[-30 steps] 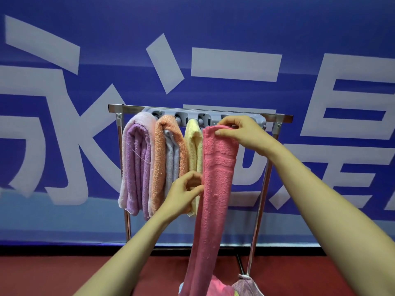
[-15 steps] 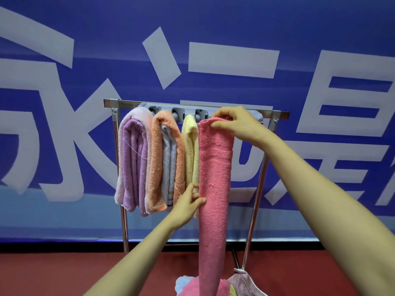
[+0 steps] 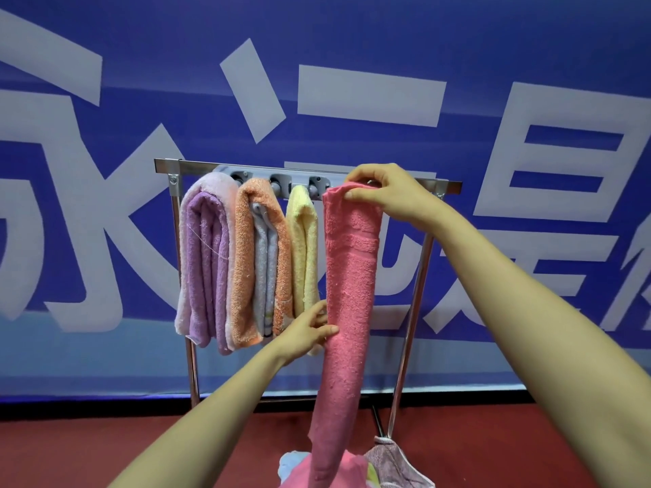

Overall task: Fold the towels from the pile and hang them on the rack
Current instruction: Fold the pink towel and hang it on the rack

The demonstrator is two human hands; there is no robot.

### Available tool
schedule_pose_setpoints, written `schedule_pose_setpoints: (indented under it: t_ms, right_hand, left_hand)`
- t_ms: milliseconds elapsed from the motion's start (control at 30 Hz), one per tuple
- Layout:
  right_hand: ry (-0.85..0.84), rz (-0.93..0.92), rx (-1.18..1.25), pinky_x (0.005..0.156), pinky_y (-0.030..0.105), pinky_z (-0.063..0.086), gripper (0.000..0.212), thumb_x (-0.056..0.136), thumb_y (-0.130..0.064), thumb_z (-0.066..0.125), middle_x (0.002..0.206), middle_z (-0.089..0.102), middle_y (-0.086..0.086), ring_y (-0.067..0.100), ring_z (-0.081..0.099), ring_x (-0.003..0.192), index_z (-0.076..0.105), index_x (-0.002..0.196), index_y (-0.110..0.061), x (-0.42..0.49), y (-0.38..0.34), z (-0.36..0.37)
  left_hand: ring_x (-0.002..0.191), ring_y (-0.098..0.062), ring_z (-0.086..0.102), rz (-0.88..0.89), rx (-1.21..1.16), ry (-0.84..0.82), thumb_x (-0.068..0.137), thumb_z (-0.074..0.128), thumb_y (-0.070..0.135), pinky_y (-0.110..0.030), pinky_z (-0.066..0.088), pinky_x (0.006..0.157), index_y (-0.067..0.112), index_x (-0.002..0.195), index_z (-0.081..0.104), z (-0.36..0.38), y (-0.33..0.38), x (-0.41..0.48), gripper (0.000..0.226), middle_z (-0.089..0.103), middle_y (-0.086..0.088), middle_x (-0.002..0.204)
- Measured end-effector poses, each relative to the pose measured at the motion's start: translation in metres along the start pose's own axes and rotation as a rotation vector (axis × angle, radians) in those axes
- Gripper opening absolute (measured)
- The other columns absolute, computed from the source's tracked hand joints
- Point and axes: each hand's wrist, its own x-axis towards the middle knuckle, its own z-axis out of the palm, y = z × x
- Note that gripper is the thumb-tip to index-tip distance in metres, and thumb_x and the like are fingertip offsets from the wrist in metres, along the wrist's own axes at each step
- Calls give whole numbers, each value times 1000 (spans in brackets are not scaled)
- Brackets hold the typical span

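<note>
A long pink towel (image 3: 347,297) hangs in a narrow fold from the top of the metal rack (image 3: 449,185). My right hand (image 3: 387,197) pinches its top end at the grey hook bar (image 3: 281,174). My left hand (image 3: 310,332) holds the towel's left edge about halfway down. On the rack hang a purple towel (image 3: 206,262), an orange towel (image 3: 246,262) wrapped round a pale one, and a yellow towel (image 3: 304,255). The pink towel's lower end reaches into the pile (image 3: 387,463) at the bottom.
A blue banner (image 3: 352,82) with large white characters stands right behind the rack. The floor (image 3: 88,445) is red. The rack's right leg (image 3: 410,322) runs down beside the pink towel to the pile.
The pink towel's top has stayed at the hook bar under my right hand. My left hand has slid down along the towel's left edge.
</note>
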Motion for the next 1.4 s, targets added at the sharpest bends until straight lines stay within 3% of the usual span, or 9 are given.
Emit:
schedule_pose_setpoints:
  t_ms: [300, 500, 633, 767, 867, 967, 1133, 1267, 1400]
  right_hand:
    - [71, 25, -39, 76, 26, 50, 9, 90, -22, 64, 93, 66, -5, 10, 59, 87, 69, 96, -17, 1, 9, -11]
    - [244, 160, -251, 73, 27, 40, 12, 87, -21, 66, 90, 63, 0, 16, 56, 86, 68, 95, -13, 9, 49, -10]
    - [82, 314, -424, 80, 37, 51, 9, 85, -24, 66, 98, 68, 7, 23, 61, 89, 66, 88, -16, 4, 87, 12]
    - [-37, 422, -357, 77, 32, 49, 23, 87, -23, 66, 107, 66, 6, 18, 59, 92, 66, 107, -12, -14, 109, 37]
    - [-89, 449, -262, 75, 24, 44, 29, 89, -23, 66, 109, 63, 5, 16, 58, 93, 60, 115, -12, -33, 118, 50]
    - [-48, 419, -73, 61, 18, 49, 8, 95, -14, 56, 92, 68, 8, 11, 63, 72, 63, 94, -11, -58, 110, 62]
    - [-45, 395, 309, 74, 34, 56, 47, 104, -32, 37, 75, 69, 13, 23, 67, 71, 65, 76, -7, -83, 74, 81]
    - [83, 567, 765, 86, 35, 55, 48, 101, -47, 34, 90, 72, 9, 21, 68, 86, 68, 94, -14, -72, 52, 79]
    - [116, 629, 1013, 89, 38, 53, 32, 94, -15, 59, 114, 66, 15, 21, 65, 93, 58, 121, 2, -62, 44, 73]
  left_hand:
    - [90, -11, 62, -22, 159, 84, 92, 60, 9, -26, 47, 82, 18, 123, 52, -11, -1, 1, 33, 66, -4, 100]
    - [51, -3, 48, -12, -104, 85, 87, 61, -6, -16, 42, 48, 13, 108, 39, -7, 28, -16, 36, 53, 2, 66]
    - [54, -3, 53, 149, -159, 0, 90, 57, -3, -14, 44, 52, 16, 101, 47, -1, 97, -22, 24, 60, 7, 64]
    - [69, 2, 59, 172, -155, 174, 91, 59, 7, -14, 45, 58, 17, 93, 65, -8, 149, -17, 12, 65, 8, 85]
    - [77, 0, 58, 132, -77, 206, 92, 58, 11, -13, 45, 58, 20, 108, 67, -15, 162, -14, 20, 65, 8, 98]
    - [80, -1, 61, 101, -93, 130, 91, 57, 1, -14, 48, 58, 18, 125, 61, -22, 164, -15, 38, 64, 8, 108]
    - [96, -6, 62, 64, -51, 70, 89, 59, -2, -22, 53, 75, 22, 133, 55, -32, 162, -17, 50, 63, 6, 125]
    - [103, -9, 61, 28, 58, 70, 87, 64, 1, -24, 53, 72, 25, 133, 56, -37, 158, -21, 52, 61, 1, 131]
    - [106, -9, 62, 1, 105, 65, 86, 65, 0, -24, 53, 70, 25, 134, 54, -39, 153, -26, 55, 62, 6, 128]
